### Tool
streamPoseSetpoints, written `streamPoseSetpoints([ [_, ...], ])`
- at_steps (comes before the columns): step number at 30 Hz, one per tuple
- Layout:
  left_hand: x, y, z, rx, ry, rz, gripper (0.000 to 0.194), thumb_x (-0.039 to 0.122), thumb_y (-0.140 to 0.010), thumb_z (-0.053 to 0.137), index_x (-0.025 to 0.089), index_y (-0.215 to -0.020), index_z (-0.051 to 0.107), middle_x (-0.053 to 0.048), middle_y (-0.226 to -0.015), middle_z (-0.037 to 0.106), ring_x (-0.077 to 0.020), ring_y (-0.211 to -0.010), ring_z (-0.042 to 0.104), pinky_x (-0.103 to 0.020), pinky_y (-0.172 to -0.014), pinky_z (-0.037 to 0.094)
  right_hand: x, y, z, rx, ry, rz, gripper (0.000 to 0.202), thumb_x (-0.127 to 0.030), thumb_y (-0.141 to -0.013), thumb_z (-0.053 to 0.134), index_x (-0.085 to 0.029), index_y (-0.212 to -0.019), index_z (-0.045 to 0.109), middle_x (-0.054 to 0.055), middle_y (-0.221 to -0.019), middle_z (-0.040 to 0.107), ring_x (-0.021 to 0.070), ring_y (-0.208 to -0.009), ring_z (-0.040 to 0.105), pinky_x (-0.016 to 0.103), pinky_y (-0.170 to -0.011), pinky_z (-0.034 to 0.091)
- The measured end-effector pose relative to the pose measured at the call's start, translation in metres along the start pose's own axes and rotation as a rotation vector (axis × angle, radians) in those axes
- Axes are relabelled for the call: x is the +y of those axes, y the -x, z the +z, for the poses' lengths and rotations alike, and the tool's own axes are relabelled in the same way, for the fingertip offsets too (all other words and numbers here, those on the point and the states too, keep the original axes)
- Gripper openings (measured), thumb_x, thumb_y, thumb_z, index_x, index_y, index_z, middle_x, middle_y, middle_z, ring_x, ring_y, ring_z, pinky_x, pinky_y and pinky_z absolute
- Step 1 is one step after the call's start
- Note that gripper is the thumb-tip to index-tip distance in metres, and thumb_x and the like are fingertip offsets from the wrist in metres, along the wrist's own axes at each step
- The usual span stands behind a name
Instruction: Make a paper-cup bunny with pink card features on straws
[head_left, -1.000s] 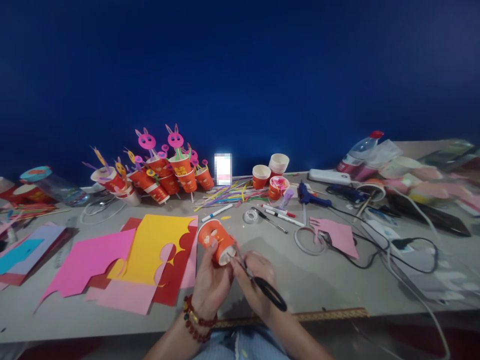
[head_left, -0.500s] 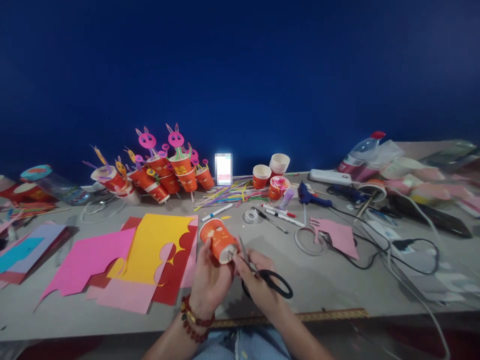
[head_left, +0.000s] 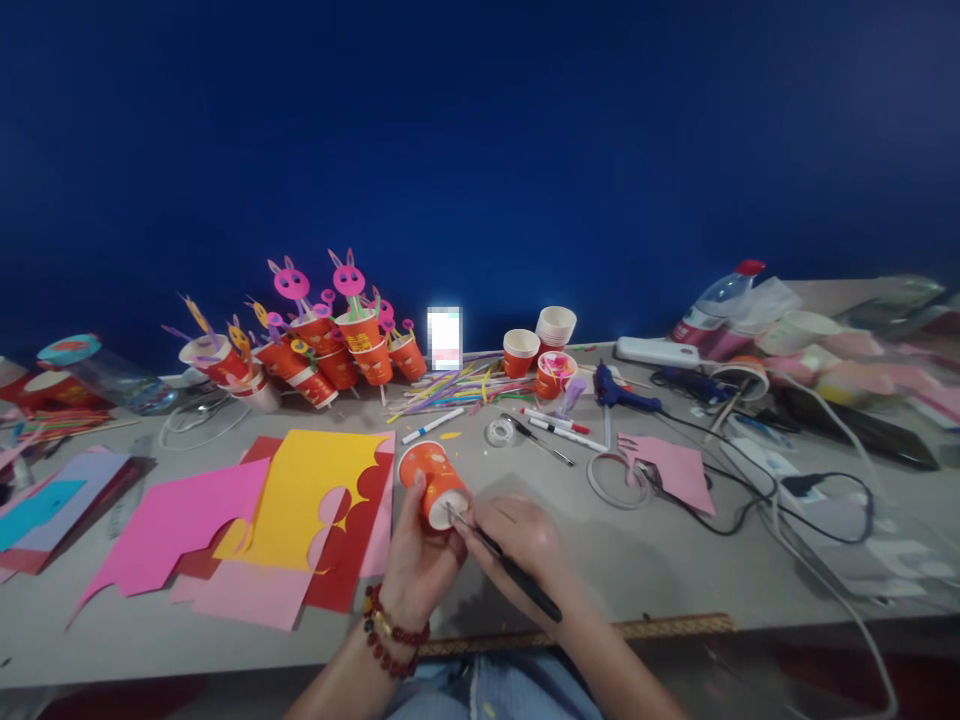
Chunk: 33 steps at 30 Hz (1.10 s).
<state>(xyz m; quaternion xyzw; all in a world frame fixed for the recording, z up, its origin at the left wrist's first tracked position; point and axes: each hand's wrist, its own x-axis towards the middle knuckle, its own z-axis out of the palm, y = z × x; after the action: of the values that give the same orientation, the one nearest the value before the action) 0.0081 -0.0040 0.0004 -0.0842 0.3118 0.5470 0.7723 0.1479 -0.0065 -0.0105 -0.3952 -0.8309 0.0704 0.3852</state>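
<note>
In my left hand [head_left: 424, 560] lies a red paper cup [head_left: 433, 478], tilted so that its white base faces me and to the right. My fingers wrap around its lower side. My right hand [head_left: 517, 540] grips a pair of scissors [head_left: 525, 582] with black handles. The scissors' tip meets the base of the cup; whether it has gone through the paper I cannot tell. Just beyond the cup lie a white marker with a blue band [head_left: 433, 426] and a roll of clear tape [head_left: 499, 431].
Coloured paper sheets [head_left: 322, 500] spread out on the left. Decorated red cups with pink bunny faces [head_left: 349, 280] stand at the back. Plastic sticks [head_left: 457, 385], a blue glue gun [head_left: 622, 392], cables [head_left: 765, 495] and a plastic bottle [head_left: 720, 300] occupy the back and right.
The scissors have turned in my right hand, from blades pointing up with handle loops spread to their tip against the cup's base. The cup has tilted slightly more toward me.
</note>
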Motion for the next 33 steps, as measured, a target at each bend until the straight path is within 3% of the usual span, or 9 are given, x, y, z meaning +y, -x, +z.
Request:
streamPoseSetpoints([
  [5,0.002,0.003,0.000,-0.032,0.086,-0.107,0.036,0.037,-0.097,0.051,0.007,-0.114,0.062,-0.015,-0.095,0.071,-0.0203,-0.080,0.072,-0.027,-0.065,0.058,0.003,-0.001,0.000,-0.009,0.021,-0.098,0.026,-0.024,-0.096,0.049,-0.023,-0.077,0.067,0.002,-0.064,0.071,0.0166,-0.058,0.062,0.029,-0.061,0.043],
  [11,0.002,0.006,0.007,-0.101,0.097,-0.045,0.028,0.028,-0.096,0.044,0.010,-0.099,0.065,-0.014,-0.087,0.071,-0.0219,-0.076,0.071,-0.033,-0.069,0.059,-0.008,0.003,-0.003,0.059,-0.148,0.172,0.028,-0.025,-0.098,0.048,-0.021,-0.072,0.059,0.002,-0.064,0.066,0.0163,-0.059,0.061,0.027,-0.061,0.044],
  [14,0.000,0.003,0.009,-0.064,0.086,-0.015,0.024,0.026,-0.096,0.046,0.011,-0.091,0.065,-0.010,-0.078,0.071,-0.0208,-0.071,0.071,-0.032,-0.068,0.059,-0.009,0.005,-0.002,0.076,-0.178,0.230,0.032,-0.029,-0.099,0.046,-0.021,-0.070,0.056,0.001,-0.062,0.063,0.0162,-0.057,0.059,0.026,-0.058,0.044],
  [20,-0.002,0.000,0.007,-0.021,0.065,-0.037,0.026,0.028,-0.098,0.048,0.010,-0.094,0.065,-0.011,-0.079,0.071,-0.0209,-0.075,0.072,-0.027,-0.062,0.059,-0.007,0.004,-0.002,0.034,-0.122,0.186,0.033,-0.026,-0.098,0.048,-0.021,-0.066,0.055,0.001,-0.060,0.060,0.0155,-0.054,0.054,0.026,-0.055,0.039],
  [24,0.000,-0.003,0.000,-0.069,0.067,-0.068,0.022,0.027,-0.098,0.048,0.012,-0.100,0.065,-0.014,-0.095,0.073,-0.0204,-0.082,0.073,-0.026,-0.063,0.059,-0.002,0.002,-0.002,-0.059,0.037,0.039,0.030,-0.021,-0.096,0.048,-0.021,-0.069,0.059,0.001,-0.063,0.065,0.0151,-0.057,0.058,0.027,-0.061,0.042],
  [27,-0.001,-0.004,-0.003,-0.064,0.079,-0.074,0.023,0.028,-0.098,0.050,0.011,-0.099,0.065,-0.014,-0.094,0.073,-0.0202,-0.082,0.073,-0.026,-0.065,0.060,0.002,0.000,-0.001,-0.079,0.091,-0.036,0.027,-0.019,-0.094,0.047,-0.022,-0.071,0.063,0.001,-0.062,0.067,0.0163,-0.058,0.060,0.028,-0.062,0.043],
  [33,-0.003,-0.002,-0.002,-0.081,0.090,-0.078,0.028,0.030,-0.099,0.048,0.008,-0.101,0.064,-0.012,-0.086,0.072,-0.0187,-0.077,0.072,-0.025,-0.064,0.060,-0.004,-0.001,-0.002,-0.060,-0.042,0.021,0.029,-0.018,-0.096,0.047,-0.021,-0.071,0.062,0.003,-0.064,0.066,0.0157,-0.060,0.059,0.028,-0.064,0.045],
])
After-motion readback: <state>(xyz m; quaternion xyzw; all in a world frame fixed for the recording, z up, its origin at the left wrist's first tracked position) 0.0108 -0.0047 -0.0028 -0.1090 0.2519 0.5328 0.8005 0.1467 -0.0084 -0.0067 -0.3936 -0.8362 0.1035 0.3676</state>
